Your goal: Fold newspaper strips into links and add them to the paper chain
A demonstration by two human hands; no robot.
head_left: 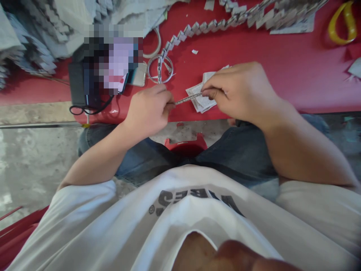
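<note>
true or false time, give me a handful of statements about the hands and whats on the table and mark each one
1. The left hand and right hand pinch one narrow paper strip between them. True.
2. The table is blue. False: it is red.
3. A small stack of paper slips lies partly under the right hand. True.
4. The folded-paper chain lies in the person's lap. False: it runs across the far side of the table.

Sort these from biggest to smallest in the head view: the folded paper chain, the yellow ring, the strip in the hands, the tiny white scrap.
1. folded paper chain
2. yellow ring
3. paper strip, thin, ends covered
4. white scrap
</note>
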